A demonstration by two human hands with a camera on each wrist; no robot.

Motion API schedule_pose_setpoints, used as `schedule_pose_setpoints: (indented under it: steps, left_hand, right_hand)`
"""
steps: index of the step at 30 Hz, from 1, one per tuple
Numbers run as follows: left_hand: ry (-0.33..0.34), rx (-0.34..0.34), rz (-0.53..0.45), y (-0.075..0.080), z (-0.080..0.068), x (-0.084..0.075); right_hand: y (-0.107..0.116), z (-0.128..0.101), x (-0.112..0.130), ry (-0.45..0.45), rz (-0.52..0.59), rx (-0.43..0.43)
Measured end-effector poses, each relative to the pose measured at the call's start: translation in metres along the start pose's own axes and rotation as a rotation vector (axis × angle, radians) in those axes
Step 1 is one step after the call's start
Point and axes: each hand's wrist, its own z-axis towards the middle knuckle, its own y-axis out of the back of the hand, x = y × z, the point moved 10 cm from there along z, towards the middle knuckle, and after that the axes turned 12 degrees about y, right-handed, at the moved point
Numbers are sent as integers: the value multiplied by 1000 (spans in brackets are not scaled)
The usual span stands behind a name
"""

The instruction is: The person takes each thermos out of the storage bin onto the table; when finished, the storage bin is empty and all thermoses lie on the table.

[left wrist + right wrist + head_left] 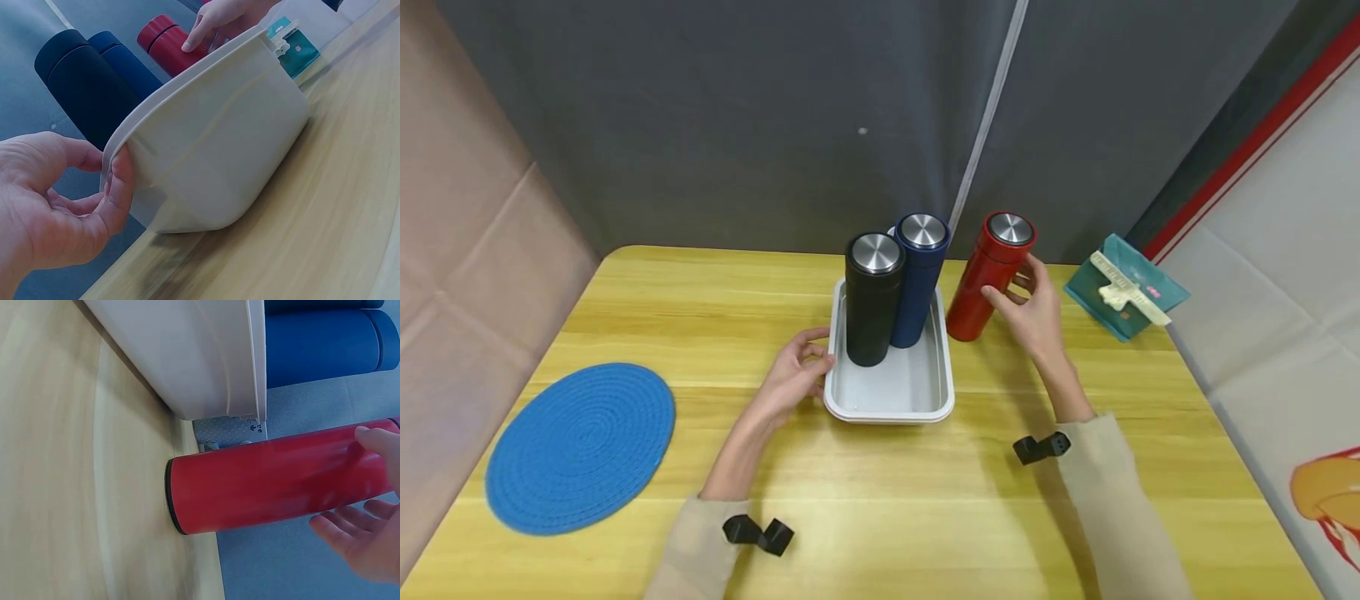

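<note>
A white tray point(891, 404) sits mid-table on the yellow wooden table point(880, 500). A black flask point(872, 300) and a blue flask point(919, 279) stand upright in it. My left hand point(797, 371) pinches the tray's rim at its near left corner; in the left wrist view the thumb point(120, 178) lies on the tray point(212, 137). A red flask point(988, 279) stands on the table just right of the tray. My right hand point(1033, 312) is loosely cupped about it. In the right wrist view the thumb touches the red flask point(269, 481) and the fingers point(350, 528) stay apart from it.
A round blue woven mat point(580, 446) lies at the table's near left. A teal box point(1123, 287) stands at the far right edge, behind my right hand. A grey backdrop closes the far side, and a brown wall stands on the left.
</note>
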Motion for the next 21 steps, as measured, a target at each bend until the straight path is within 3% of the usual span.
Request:
schedule_pose_setpoints:
  steps: [14, 21]
  left_hand:
    - [10, -4, -9, -3, 0, 1]
    - [5, -12, -15, -2, 0, 2]
  right_hand:
    - [16, -24, -2, 36, 25, -16]
    - [-4, -35, 27, 117, -35, 112]
